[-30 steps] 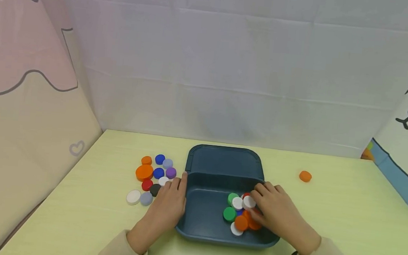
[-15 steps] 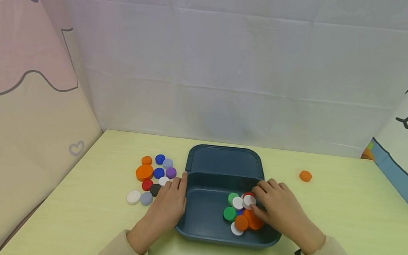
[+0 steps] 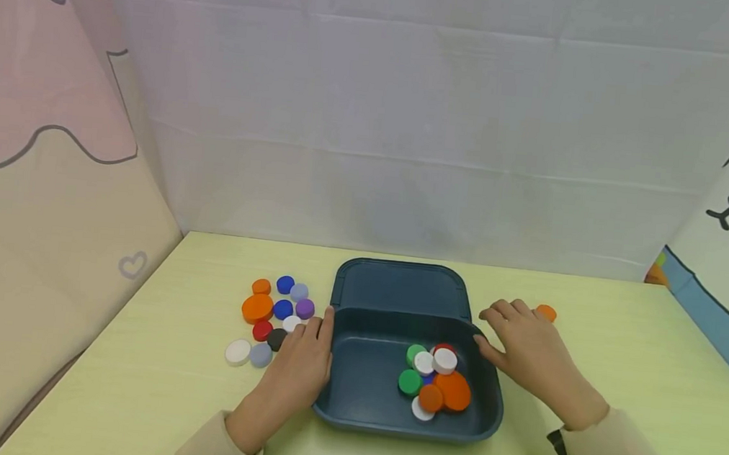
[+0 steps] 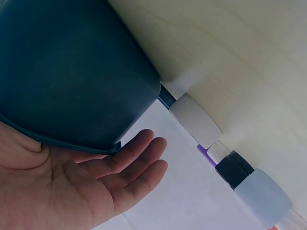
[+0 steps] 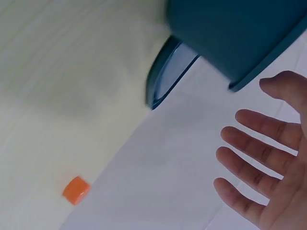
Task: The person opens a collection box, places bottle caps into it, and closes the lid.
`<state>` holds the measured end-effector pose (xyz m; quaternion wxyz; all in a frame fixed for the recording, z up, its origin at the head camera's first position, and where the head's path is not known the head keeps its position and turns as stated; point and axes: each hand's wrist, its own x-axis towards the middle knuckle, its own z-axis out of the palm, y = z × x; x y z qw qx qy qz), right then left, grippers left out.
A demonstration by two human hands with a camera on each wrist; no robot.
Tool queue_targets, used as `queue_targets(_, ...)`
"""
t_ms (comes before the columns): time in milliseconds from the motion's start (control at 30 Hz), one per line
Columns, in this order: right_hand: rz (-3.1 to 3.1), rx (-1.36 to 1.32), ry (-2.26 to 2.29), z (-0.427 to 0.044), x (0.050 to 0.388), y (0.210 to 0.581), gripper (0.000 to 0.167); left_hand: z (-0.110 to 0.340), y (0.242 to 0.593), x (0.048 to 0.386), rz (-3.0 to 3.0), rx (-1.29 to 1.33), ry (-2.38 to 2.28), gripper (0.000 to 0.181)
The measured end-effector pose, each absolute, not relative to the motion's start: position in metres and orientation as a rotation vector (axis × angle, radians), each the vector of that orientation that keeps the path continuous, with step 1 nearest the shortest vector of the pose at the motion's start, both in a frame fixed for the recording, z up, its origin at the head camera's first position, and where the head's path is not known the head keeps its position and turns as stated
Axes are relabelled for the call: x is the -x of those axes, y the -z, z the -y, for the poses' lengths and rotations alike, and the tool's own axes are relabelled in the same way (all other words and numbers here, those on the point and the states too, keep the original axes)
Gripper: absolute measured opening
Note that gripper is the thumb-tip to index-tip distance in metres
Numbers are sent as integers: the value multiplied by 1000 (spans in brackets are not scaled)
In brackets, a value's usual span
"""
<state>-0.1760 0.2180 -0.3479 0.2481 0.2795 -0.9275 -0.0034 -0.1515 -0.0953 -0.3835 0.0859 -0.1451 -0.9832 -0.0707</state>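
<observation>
A dark blue box [image 3: 364, 379] stands on the table, several bottle caps in its right part: white [image 3: 444, 361], green [image 3: 410, 382], red, blue and orange [image 3: 453, 392]. My left hand [image 3: 300, 363] rests against the box's left rim; in the left wrist view its fingers [image 4: 136, 179] are fairly straight beside the outer wall. Just past the right rim hovers my right hand [image 3: 532, 354], fingers spread and holding nothing in the right wrist view. Beyond its fingers lies a lone orange cap [image 3: 546, 313], partly hidden in the head view and whole in the right wrist view.
Left of the box, several loose caps lie grouped on the table, among them a large orange cap [image 3: 257, 309], a purple cap [image 3: 305, 308] and a cream cap [image 3: 238, 352]. A dark blue lid or tray [image 3: 403, 287] lies behind the box. A pale wall sheet [image 3: 411, 138] bounds the back.
My right hand has left the caps inside the box and moved right and away, over the right rim toward the lone orange cap. My left hand has stayed at the left rim.
</observation>
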Motion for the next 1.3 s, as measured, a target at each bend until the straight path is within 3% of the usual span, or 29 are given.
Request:
queue_targets(733, 2786, -444, -15, -300, 211, 362, 28, 95, 382, 151, 2943, 428, 214, 58)
queue_targets(900, 2908, -352, 13, -309, 217, 364, 35, 95, 382, 151, 2942, 424, 218, 58)
queue_targets(1300, 3026, -316, 62, -318, 232, 370, 32, 95, 382, 150, 2947, 428, 231, 58)
